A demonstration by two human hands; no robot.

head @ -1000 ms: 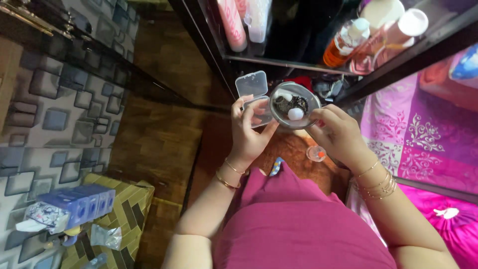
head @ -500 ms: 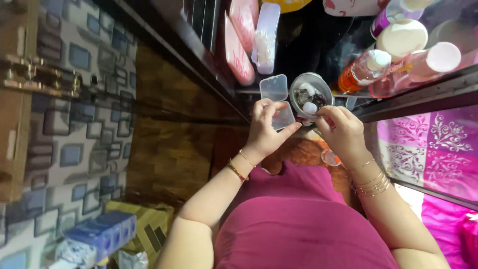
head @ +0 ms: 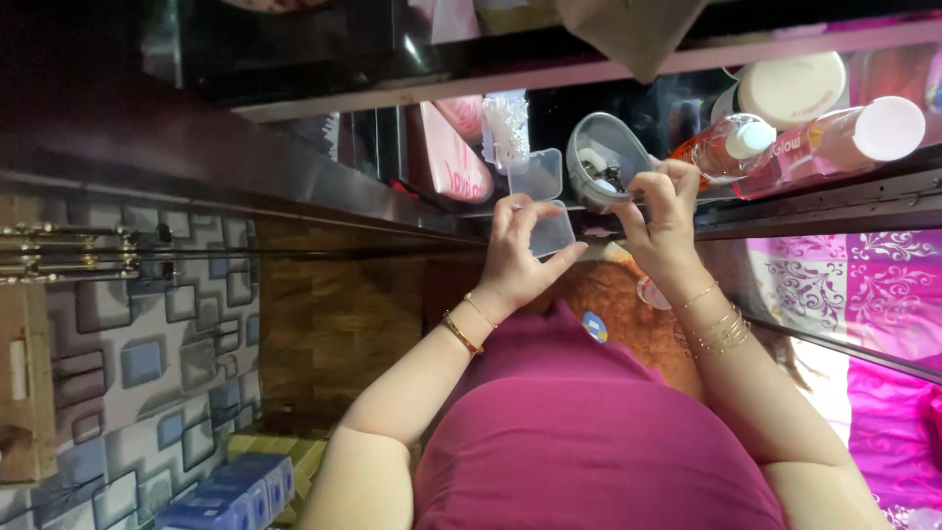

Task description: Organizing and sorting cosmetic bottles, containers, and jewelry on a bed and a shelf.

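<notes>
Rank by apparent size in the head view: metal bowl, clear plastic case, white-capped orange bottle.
1. Orange bottle, longest.
2. Clear plastic case, open, in the left hand.
3. Metal bowl, in the right hand.
Case and bowl look close; that order is unsure.

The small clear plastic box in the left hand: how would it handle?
The clear box looks thin, so probably light and slightly flexible. Its open hinged lid may flap. The left hand pinches smooth plastic; it could slip.
</notes>
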